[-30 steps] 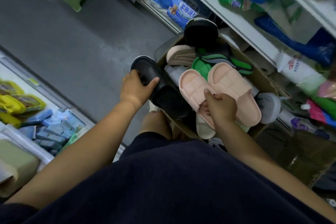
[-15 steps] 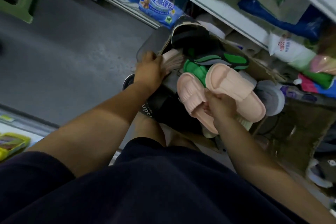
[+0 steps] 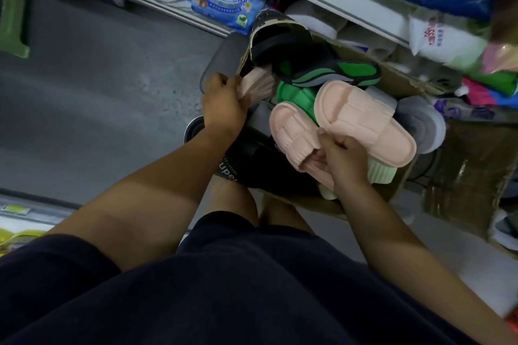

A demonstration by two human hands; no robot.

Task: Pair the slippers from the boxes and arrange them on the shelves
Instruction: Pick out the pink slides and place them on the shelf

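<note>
Fingers of the right hand [image 3: 344,157] are curled round the near ends of two pink slippers [image 3: 361,117], holding the pair side by side, tops up, above the cardboard box [image 3: 308,206]. The left hand [image 3: 224,106] grips a tan slipper [image 3: 259,84] at the box's far left corner, fingers closed on its edge. Between the hands, a black slipper [image 3: 252,168] with white lettering lies at the near left rim. Farther in sit a green slipper [image 3: 294,95], a green-and-black slipper [image 3: 336,71] and a dark slipper [image 3: 280,39] propped on the far rim; a grey slipper [image 3: 420,123] lies at the right. Beyond the box runs a white shelf [image 3: 322,5] stocked with packages, with a blue tissue pack [image 3: 221,0] below it to the left and grey floor [image 3: 98,92] farther left.
</note>
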